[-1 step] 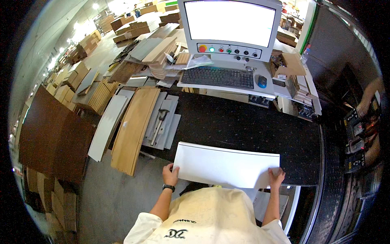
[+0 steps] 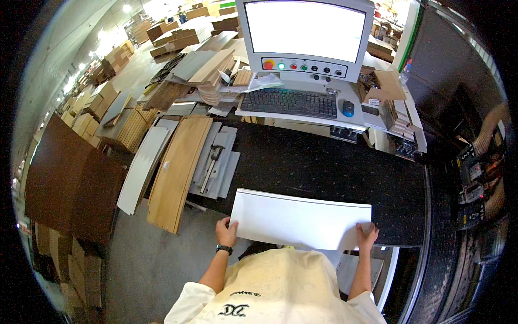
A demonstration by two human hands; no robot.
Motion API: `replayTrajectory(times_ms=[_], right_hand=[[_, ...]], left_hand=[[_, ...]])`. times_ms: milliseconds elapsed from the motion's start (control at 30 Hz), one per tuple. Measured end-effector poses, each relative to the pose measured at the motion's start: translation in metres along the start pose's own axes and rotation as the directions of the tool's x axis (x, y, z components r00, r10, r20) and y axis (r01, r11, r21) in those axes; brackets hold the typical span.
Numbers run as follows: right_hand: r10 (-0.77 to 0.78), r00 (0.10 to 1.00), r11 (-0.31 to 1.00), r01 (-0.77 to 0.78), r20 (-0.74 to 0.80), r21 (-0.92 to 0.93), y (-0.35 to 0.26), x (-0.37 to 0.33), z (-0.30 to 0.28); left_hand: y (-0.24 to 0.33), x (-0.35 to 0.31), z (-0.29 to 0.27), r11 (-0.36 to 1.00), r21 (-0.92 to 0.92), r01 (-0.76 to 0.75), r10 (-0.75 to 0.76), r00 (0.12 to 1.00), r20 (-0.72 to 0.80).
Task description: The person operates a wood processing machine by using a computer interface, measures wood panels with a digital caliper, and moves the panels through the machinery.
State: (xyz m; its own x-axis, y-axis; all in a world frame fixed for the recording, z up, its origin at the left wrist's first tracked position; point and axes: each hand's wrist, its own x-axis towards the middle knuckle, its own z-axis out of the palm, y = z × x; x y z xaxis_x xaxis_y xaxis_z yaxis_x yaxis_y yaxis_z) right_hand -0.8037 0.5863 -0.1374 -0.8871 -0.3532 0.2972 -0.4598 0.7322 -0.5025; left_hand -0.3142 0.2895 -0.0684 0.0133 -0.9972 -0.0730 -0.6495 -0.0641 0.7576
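A white rectangular panel (image 2: pixel 302 218) lies crosswise in front of my body, over the near edge of the black table (image 2: pixel 324 167). A thin dark line runs along its far long edge. My left hand (image 2: pixel 226 231) is closed on the panel's near left corner, with a dark watch on the wrist. At the opposite end my right hand (image 2: pixel 367 235) grips the near right corner. The fingers of both hands are partly hidden by the panel. Left of the panel, a caliper (image 2: pixel 212 167) rests on grey strips (image 2: pixel 226 175).
A wood-coloured board (image 2: pixel 181 173) and a white board (image 2: pixel 143 173) lie further left. Beyond the table stand a keyboard (image 2: pixel 288 102), a mouse (image 2: pixel 348 108) and a monitor (image 2: pixel 305 32) with buttons below. Dark machinery (image 2: pixel 475 178) lines the right side. A brown panel (image 2: pixel 73 178) stands far left.
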Motion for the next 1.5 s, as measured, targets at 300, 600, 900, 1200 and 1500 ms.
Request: replayTrajectory(times_ms=[300, 600, 900, 1200, 1500], right_hand=[[0.119, 0.99, 0.991, -0.113, 0.079, -0.067, 0.0, -0.004, 0.01], [0.153, 0.986, 0.974, -0.138, 0.07, -0.178, -0.017, -0.014, 0.011], [0.129, 0.991, 0.985, -0.125, 0.028, -0.12, -0.034, -0.022, -0.001], [0.003, 0.999, 0.994, -0.007, -0.033, -0.105, 0.025, -0.001, 0.026], [0.191, 0.907, 0.907, -0.31, 0.376, 0.286, -0.01, 0.034, -0.015]], left_hand=[[-0.005, -0.001, 0.003, 0.999, 0.042, -0.007, 0.007, 1.0, -0.004], [-0.02, -0.007, 0.02, 0.997, 0.06, -0.048, 0.05, 0.998, -0.03], [-0.009, 0.0, 0.006, 0.991, 0.132, -0.018, 0.005, 0.996, 0.093], [-0.041, 0.001, -0.008, 0.994, 0.009, -0.106, 0.102, 0.971, 0.216], [-0.031, 0.027, -0.011, 0.981, -0.155, -0.113, 0.152, 0.953, 0.264]])
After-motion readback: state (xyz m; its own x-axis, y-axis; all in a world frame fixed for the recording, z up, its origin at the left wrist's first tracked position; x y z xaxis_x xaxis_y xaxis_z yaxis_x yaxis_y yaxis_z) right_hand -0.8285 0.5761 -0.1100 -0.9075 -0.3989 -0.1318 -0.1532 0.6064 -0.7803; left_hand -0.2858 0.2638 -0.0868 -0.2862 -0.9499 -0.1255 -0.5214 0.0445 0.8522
